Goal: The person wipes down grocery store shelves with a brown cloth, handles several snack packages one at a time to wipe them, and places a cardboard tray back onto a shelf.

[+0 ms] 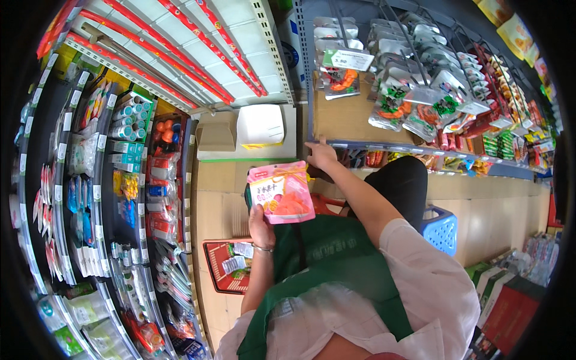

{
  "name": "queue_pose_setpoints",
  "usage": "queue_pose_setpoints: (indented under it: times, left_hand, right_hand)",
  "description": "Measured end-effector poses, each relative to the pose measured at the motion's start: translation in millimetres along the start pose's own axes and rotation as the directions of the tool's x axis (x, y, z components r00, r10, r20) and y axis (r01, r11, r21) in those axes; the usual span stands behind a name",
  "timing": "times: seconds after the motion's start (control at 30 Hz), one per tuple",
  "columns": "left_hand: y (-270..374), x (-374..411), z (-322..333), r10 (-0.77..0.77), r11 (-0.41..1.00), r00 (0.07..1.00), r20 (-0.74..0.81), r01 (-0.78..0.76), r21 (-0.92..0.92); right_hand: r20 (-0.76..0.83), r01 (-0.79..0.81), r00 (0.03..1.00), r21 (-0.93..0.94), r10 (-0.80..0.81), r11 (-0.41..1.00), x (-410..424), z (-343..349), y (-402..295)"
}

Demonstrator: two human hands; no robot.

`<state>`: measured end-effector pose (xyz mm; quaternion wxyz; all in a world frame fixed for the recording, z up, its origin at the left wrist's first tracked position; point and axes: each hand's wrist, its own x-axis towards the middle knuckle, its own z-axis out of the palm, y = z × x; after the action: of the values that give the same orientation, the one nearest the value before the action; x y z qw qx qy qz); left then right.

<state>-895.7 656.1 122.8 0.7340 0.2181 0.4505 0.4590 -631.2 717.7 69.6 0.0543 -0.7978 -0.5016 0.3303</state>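
My left hand [262, 229] holds a pink pouch of dried fruit [283, 193] by its lower left edge, its printed front turned up towards me. My right hand [323, 155] is at the near left corner of a shelf [360, 123], with a finger stretched out against the shelf's edge. I see nothing in that hand, though its underside is hidden. Clear snack packs [344, 81] hang from metal hooks above the shelf, behind a price tag [347, 59].
A red shopping basket [211, 274] with packs inside stands on the floor at left. A blue plastic stool [440, 229] is at right. A white box [261, 125] rests on the low base ahead. Stocked shelves [103, 193] line the left side; cartons [508, 306] stand at lower right.
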Motion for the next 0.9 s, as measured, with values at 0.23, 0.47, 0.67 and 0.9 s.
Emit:
queue_pose_setpoints:
  times: [0.23,0.47,0.67,0.9]
  left_hand:
    - [2,15,-6,0.026,0.997,0.999,0.021,-0.028,0.071]
    - [15,36,10,-0.011,0.998,0.999,-0.046,0.014,0.069]
    - [17,45,-10,-0.014,0.993,1.0,-0.018,0.016,0.114]
    - [45,36,18,0.035,0.997,0.993,0.117,-0.042,0.058]
  right_hand:
    - [-0.242,0.095,0.966,-0.01,-0.095,0.995,-1,-12,0]
    - [-0.301,0.26,0.93,0.135,-0.211,0.956,-63,30,16]
    - [-0.107,0.051,0.861,0.991,0.497,0.124,-52,68,84]
    - [0.406,-0.323,0.914,0.7,-0.018,-0.636,30,94,276]
